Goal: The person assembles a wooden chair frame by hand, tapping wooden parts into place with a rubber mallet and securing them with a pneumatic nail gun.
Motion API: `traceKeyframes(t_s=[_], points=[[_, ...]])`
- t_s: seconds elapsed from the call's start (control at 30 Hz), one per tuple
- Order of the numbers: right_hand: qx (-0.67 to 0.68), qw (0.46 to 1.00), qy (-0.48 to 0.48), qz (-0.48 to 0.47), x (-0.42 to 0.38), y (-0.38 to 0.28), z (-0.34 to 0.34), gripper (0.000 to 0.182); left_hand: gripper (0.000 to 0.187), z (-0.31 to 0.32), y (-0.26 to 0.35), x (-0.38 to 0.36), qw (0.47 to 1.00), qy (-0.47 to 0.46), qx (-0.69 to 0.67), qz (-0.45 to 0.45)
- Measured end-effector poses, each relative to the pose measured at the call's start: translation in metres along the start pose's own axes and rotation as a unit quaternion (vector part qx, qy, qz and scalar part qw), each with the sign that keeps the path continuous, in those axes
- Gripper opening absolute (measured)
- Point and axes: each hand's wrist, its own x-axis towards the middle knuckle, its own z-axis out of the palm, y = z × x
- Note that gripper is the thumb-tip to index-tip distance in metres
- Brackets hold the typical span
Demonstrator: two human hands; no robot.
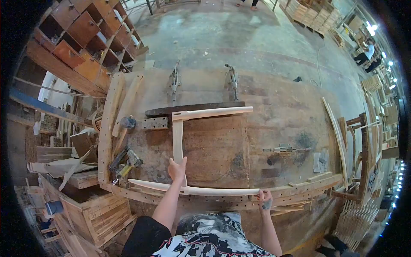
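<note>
A pale wooden frame (177,139), which looks like the side of a chair, lies on the workbench (282,111). It has a flat crosspiece joining a far leg (218,112) and a longer, slightly curved near leg (222,191). My left hand (177,171) is closed around the crosspiece close to the near leg. At the right tip of that leg, my right hand (265,199) grips the end with its fingers. The near leg runs along the bench's front edge. Behind the far leg is a dark wooden strip (154,112), with a drilled block (155,123) beside it.
Metal clamps (174,81) (232,81) are mounted at the back, another clamp (284,149) at right. Power tools (128,160) lie at the bench's left end. A wooden crate (100,214) stands at lower left, cubbyholes (85,30) at upper left. Distant people (366,53) are at upper right.
</note>
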Motion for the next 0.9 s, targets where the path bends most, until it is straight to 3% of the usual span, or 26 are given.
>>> traceKeyframes(t_s=[0.1, 0.13, 0.23, 0.37, 0.6, 0.8, 0.9], points=[[-0.074, 0.997, -0.009, 0.006, -0.017, -0.031, 0.016, 0.025, 0.064, -0.004, -0.012, 0.004, 0.994, 0.046, 0.079, 0.061], [-0.175, 0.984, 0.004, -0.010, -0.014, -0.012, 0.019, 0.026, 0.061, -0.007, -0.017, 0.005, 0.986, 0.074, 0.118, 0.092], [-0.185, 0.981, 0.034, -0.051, -0.025, -0.031, 0.037, 0.028, 0.059, -0.028, -0.015, 0.009, 0.948, 0.070, 0.244, 0.194], [-0.241, 0.961, 0.107, -0.080, -0.026, -0.041, 0.059, 0.026, 0.066, -0.022, -0.018, 0.025, 0.956, 0.026, 0.226, 0.185], [-0.192, 0.973, 0.030, -0.126, -0.045, -0.062, 0.084, 0.031, 0.072, -0.022, -0.028, 0.051, 0.969, -0.058, 0.159, 0.178], [-0.158, 0.982, 0.046, -0.093, -0.043, -0.064, 0.095, 0.033, 0.075, -0.015, -0.029, 0.058, 0.954, -0.081, 0.205, 0.202], [-0.167, 0.973, 0.069, -0.142, -0.006, -0.036, 0.106, 0.036, 0.078, -0.004, -0.037, 0.065, 0.941, -0.062, 0.232, 0.238]])
